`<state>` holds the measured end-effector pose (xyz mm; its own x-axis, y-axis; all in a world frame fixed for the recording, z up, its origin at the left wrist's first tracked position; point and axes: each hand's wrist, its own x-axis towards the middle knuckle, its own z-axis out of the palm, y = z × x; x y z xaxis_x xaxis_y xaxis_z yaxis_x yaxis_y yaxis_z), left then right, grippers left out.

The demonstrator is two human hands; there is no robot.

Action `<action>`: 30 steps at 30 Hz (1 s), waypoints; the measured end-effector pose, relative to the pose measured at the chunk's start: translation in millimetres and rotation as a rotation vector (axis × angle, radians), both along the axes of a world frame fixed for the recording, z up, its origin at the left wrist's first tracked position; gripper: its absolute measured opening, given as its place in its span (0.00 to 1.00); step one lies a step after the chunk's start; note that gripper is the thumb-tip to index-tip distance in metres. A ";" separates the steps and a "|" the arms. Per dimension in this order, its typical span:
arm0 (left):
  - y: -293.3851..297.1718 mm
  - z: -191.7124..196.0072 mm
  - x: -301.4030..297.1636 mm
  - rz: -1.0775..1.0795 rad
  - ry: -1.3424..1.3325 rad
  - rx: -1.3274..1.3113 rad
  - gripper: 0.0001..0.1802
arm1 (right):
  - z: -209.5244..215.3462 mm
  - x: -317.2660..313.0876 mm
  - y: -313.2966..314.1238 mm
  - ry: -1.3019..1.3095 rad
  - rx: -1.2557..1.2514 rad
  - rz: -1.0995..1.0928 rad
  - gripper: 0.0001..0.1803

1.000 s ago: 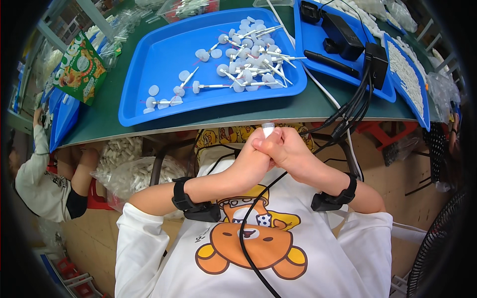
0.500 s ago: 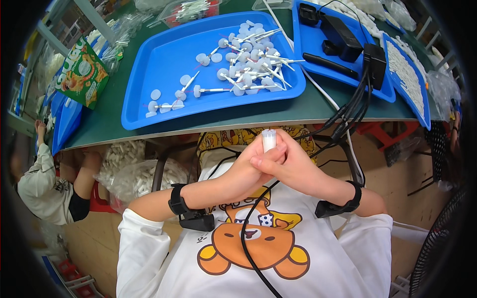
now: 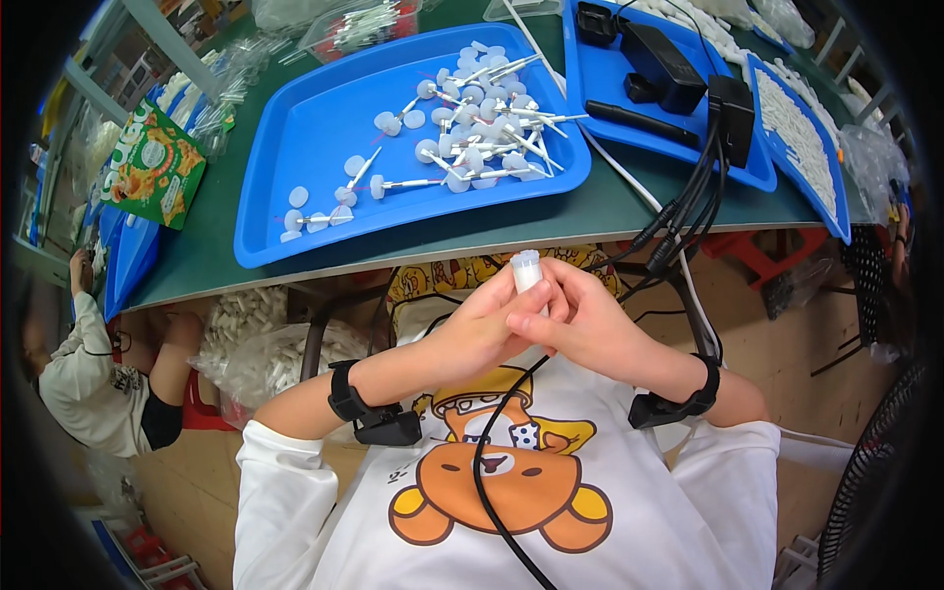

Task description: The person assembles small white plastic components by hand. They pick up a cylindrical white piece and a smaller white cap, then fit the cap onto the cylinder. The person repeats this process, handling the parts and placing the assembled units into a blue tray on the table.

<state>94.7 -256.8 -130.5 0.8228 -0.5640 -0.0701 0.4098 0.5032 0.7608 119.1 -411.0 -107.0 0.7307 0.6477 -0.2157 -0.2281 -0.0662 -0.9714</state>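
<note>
Well, from my distant seat I see a green table [image 3: 472,232] first, its near edge running under the big blue tray [image 3: 305,128], my landmark for everything else. To that tray's right lies a second blue tray [image 3: 752,175] bearing black adapters [image 3: 664,69], and farther right a narrow blue tray [image 3: 834,228] full of small white pieces. Inside the landmark's right half sits a loose heap of white sticks with translucent discs [image 3: 482,123], their lengths lying in mixed directions; a green snack bag [image 3: 155,167] stands to its left. On the tray's near side, just beyond the table edge, I have both hands in front of the shirt: the left hand [image 3: 477,323] and the right hand [image 3: 592,313] are closed together around one white cylinder [image 3: 528,279], thumbs overlapping its near side. That cylinder is below the right part of the tray, and its long axis runs away from the body, leaning slightly left at the far end. Its exposed, pale greyish end [image 3: 525,259] points toward the tray; the opposite end is hidden among the fingers, so I cannot tell how it finishes.
</note>
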 end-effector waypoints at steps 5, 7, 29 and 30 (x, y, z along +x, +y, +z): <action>-1.6 -5.1 1.3 -0.020 0.028 -0.080 0.11 | -9.3 2.6 -1.6 0.098 0.026 0.023 0.20; -2.2 -7.4 1.1 -0.004 0.067 -0.089 0.11 | -17.7 -1.8 4.3 0.115 0.100 -0.059 0.20; -11.8 -28.0 0.2 0.167 0.098 -0.103 0.10 | -17.8 6.9 11.4 0.070 0.070 -0.095 0.18; -12.8 -29.4 0.7 0.177 0.092 -0.112 0.10 | -16.8 8.0 10.9 0.072 0.068 -0.088 0.18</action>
<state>95.4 -269.6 -159.9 0.9025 -0.4203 -0.0944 0.3729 0.6527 0.6595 127.1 -400.1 -123.8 0.7693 0.5968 -0.2279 -0.2999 0.0223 -0.9537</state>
